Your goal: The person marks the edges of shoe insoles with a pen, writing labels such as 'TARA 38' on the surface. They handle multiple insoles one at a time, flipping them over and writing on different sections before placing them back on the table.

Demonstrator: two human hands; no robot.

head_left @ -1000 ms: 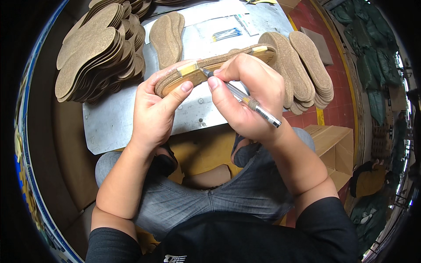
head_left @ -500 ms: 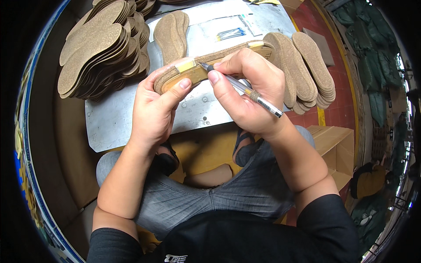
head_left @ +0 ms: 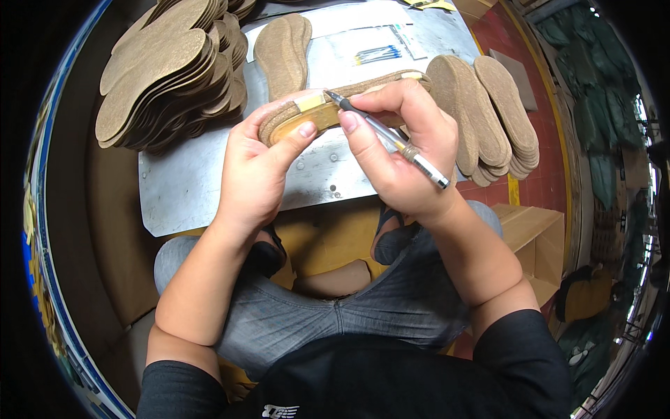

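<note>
Pen tip shifted higher at insole; metal table, red floor beside.

A cardboard box stands open to the right of a scuffed metal counter, its far edge bearing a yellow item too cropped to identify. Red floor tiles stretch along the counter's right side; green sacks crowd farther right. A brown piece lies below the counter's near edge.
</note>
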